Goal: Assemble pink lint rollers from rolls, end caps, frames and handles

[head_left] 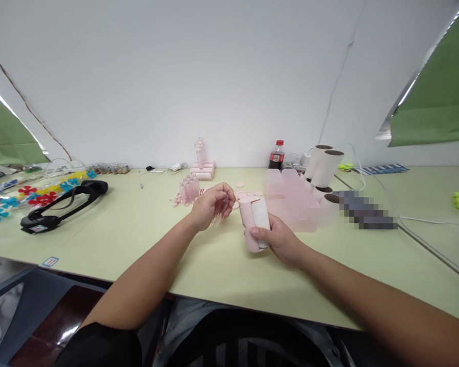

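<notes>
Pink cylinder (248, 224) looked half-done, seam not closed up
Right hand (285, 242) was clamped round it, mid-table (145, 239); left hand (210, 206) had its fingers curled on what looked like clear tubes (217, 219). Far-side pink rolls (202, 176) seemed finished, loose discs (239, 184) looked unused. Decent elbow room left, but pink boxes (296, 201) crowded the right, and the table's edge ran under both forearms.

At the lower left of the frame, we make out what looks like "11", outlined in blue, on a sticker (50, 261) at the edge of the table (130, 229). Right of centre, the red label (277, 157) on the bottle (276, 165) is too small for us to read.
</notes>
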{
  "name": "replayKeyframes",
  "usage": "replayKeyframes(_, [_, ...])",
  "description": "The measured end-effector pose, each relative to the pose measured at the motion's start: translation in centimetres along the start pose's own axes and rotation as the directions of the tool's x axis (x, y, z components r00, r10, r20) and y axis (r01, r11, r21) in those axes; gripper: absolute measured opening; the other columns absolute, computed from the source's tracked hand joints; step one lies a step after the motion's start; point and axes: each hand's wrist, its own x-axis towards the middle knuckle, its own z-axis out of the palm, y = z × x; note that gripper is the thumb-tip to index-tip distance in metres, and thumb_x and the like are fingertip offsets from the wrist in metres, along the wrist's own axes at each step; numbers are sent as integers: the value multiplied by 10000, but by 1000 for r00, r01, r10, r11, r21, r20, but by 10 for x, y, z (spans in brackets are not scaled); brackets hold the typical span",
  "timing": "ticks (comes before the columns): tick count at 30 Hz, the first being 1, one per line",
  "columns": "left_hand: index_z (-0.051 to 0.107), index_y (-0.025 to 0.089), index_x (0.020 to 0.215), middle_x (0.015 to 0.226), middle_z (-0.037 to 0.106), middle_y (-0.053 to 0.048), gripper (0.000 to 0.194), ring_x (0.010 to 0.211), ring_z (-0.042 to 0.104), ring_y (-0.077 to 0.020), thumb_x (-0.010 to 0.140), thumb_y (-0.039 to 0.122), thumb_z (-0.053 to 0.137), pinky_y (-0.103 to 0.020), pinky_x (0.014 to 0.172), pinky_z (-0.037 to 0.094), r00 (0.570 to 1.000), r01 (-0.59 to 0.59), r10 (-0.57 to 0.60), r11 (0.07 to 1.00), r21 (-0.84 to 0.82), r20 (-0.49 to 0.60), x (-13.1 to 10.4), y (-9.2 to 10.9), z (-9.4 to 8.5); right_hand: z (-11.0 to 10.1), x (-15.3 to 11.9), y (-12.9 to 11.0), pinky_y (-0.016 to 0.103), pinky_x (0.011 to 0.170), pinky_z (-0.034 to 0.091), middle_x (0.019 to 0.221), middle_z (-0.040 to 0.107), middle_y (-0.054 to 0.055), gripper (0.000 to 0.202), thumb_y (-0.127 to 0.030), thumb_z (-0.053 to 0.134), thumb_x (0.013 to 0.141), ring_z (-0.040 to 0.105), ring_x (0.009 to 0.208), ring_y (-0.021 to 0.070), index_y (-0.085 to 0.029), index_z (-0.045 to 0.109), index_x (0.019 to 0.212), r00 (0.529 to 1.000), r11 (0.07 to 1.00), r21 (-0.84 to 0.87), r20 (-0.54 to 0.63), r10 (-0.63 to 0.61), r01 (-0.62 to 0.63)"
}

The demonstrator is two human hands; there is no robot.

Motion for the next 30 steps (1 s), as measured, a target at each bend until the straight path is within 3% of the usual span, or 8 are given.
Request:
replayKeyframes(6, [568, 167, 884, 786, 562, -11, 279, 590, 539, -102, 854, 437, 629, -241, 534, 408, 1000, -15, 14, 997, 76, 17, -1, -1, 2, 1, 0, -1, 269, 620, 348, 841, 564, 25, 457, -507, 769, 722, 477, 727, 169, -184, 567, 974, 999, 997, -68, 33, -24, 26])
replayKeyframes(10, [559, 183, 898, 746, 540, 6, 331, 571, 519, -95, 878, 511, 594, -224, 515, 383, 1000, -24, 24, 979, 202, 4, -2, -1, 6, 3, -1, -7, 268, 608, 335, 803, 532, 13, 456, -518, 758, 720, 448, 697, 161, -186, 564, 967, 998, 992, -118, 56, -37, 44])
replayKeyframes(17, [552, 186, 857, 722, 486, 22, 252, 574, 466, -97, 884, 436, 573, -235, 544, 392, 1000, -26, 22, 972, 235, 18, -3, -5, 5, 4, -2, -9, 269, 611, 342, 800, 529, 7, 462, -501, 752, 732, 448, 705, 160, -180, 580, 1017, 992, 991, -131, 125, -13, 29])
replayKeyframes(26, [551, 173, 799, 770, 491, -3, 260, 674, 427, -122, 917, 399, 501, -252, 608, 349, 995, -93, 59, 880, 465, 86, -5, -5, 10, 4, -4, -4, 256, 614, 372, 840, 576, 9, 399, -393, 792, 714, 474, 712, 154, -180, 603, 992, 973, 985, -168, 221, 68, -31])
replayKeyframes(30, [553, 171, 796, 794, 509, -14, 245, 696, 443, -129, 906, 385, 510, -255, 622, 363, 995, -78, 35, 872, 483, 97, -5, -7, 14, 4, -5, -4, 255, 611, 374, 833, 582, 5, 383, -395, 794, 718, 478, 704, 155, -189, 607, 982, 963, 982, -187, 256, 84, -36])
